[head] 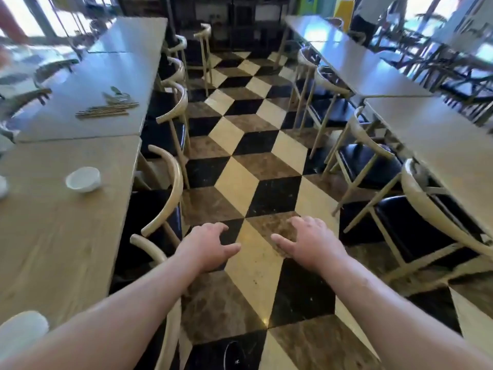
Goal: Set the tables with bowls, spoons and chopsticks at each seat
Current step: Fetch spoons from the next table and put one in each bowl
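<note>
Landmark: bowl, upright on the left table, near its aisle-side edge and in front of a tucked-in chair. Judged: laid for that seat. No spoon or chopsticks lie beside it yet.

Left of the bowl, at the frame edge: a white piece, cut off, so I cannot tell what it is. Below the bowl, at the bottom-left corner: a white thing, rounded and blurred, possibly a second bowl.

Beyond the bowl, on the next table: chopsticks in a loose bundle, with spoons just past them. Whether the two touch, I cannot tell. Judged: a stock pile set mid-table for handing out, not sorted by seat.

Right of the bowl, over the floor: the left hand, palm down, fingers spread and lightly bent, holding nothing. Further right is the right hand, in the same pose and also holding nothing. The hands are apart and touch nothing. Judged: between pickups; the pile is the likely next stop.

Edges and room: on the bowl's side, curved chair backs jut past the table edge into the aisle, so a sleeve or hip could catch them. The aisle itself is wide. Far right of the bowl: the right tables, with seats pushed under. Judged: most of the setting is left to do.
</note>
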The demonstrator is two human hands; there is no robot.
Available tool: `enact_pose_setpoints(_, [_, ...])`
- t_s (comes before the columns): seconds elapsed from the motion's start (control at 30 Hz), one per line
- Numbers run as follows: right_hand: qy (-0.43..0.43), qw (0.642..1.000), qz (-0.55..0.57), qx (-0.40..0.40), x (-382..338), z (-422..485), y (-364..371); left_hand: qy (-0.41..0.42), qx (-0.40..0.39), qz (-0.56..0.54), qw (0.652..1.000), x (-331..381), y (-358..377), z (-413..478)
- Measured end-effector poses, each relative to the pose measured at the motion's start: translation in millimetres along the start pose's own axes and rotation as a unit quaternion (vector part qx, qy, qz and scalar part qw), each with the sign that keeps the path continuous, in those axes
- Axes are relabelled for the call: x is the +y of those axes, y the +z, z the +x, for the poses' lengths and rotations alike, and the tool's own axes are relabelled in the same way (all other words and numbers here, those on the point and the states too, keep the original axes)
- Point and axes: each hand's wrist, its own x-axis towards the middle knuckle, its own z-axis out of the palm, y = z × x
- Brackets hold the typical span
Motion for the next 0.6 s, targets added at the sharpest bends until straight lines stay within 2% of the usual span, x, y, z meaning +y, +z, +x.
enact_pose_setpoints(0.33, [-0.073,0.997,-0.025,-0.017,-54.3,193.9,-72.5,-0.078,0.059,-0.027,0.995,-13.0,-100.5,140.4])
enact_pose_setpoints(0.6, [-0.176,0.984,-0.029,-0.014,-93.7,366.5,-136.9,-0.139,0.113,-0.046,0.983,-3.7,-176.2,267.7])
